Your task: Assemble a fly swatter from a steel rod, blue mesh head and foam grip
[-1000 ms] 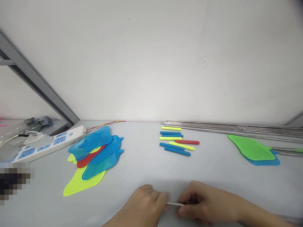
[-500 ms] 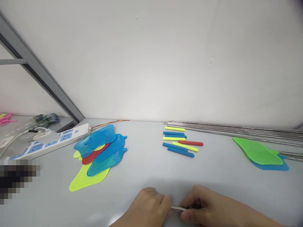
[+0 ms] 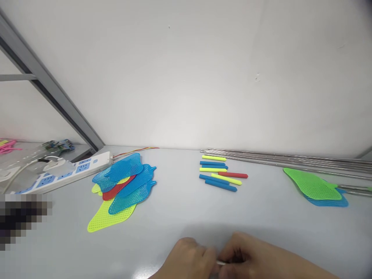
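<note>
Low at the front of the table, my left hand (image 3: 190,257) is closed, its back toward the camera. My right hand (image 3: 244,255) is closed too, thumb and fingers pinching. Between them shows a short length of a thin pale rod (image 3: 221,263), gripped from both sides; its ends are hidden by the fingers. Beyond the hands lie several slim tubular handles: blue (image 3: 221,185), yellow (image 3: 214,158) and red (image 3: 233,175). To the left is a loose pile of fly swatter heads in blue (image 3: 135,197), yellow (image 3: 112,217) and red (image 3: 118,188).
On the right, a green swatter (image 3: 315,185) overlaps a blue swatter (image 3: 329,202), both on metal rods. Long steel rods (image 3: 279,159) lie along the wall. A white power strip (image 3: 100,158) with a plug (image 3: 56,167) stands behind the pile, beside a grey frame post (image 3: 62,93).
My hands have come closer together and slightly lower, so less of the pale rod shows between them. The view has shifted a little; the swatter heads and handles lie as before.
</note>
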### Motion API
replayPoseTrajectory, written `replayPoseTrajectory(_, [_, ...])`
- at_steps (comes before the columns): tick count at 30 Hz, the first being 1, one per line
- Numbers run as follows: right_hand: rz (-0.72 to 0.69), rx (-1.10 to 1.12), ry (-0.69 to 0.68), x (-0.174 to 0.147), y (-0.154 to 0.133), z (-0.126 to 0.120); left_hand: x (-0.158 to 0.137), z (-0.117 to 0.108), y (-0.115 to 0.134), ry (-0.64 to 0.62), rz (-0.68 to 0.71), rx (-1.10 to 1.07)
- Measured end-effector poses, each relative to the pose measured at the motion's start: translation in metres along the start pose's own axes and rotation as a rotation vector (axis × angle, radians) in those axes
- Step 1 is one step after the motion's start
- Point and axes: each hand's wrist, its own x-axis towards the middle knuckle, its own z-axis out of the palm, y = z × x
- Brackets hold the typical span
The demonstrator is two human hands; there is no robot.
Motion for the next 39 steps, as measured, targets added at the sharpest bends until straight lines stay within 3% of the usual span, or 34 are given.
replayPoseTrajectory(11, [0.007,0.02,0.008,0.0,-0.005,0.002,0.003,-0.012,0.001,-0.107,-0.04,-0.081])
replayPoseTrajectory(18, [0.094,0.112,-0.009,0.003,-0.004,0.001,-0.001,-0.048,-0.008,-0.226,-0.091,-0.312])
replayPoseTrajectory(22, [0.167,0.202,-0.029,0.004,0.0,-0.001,-0.005,-0.06,-0.014,-0.175,-0.071,-0.436])
replayPoseTrajectory(26, [0.225,0.235,-0.054,0.003,0.001,-0.007,-0.007,-0.061,-0.02,-0.136,-0.091,-0.415])
replayPoseTrajectory(39, [0.162,0.381,-0.215,0.002,0.006,-0.022,-0.005,-0.072,-0.031,-0.151,-0.085,-0.389])
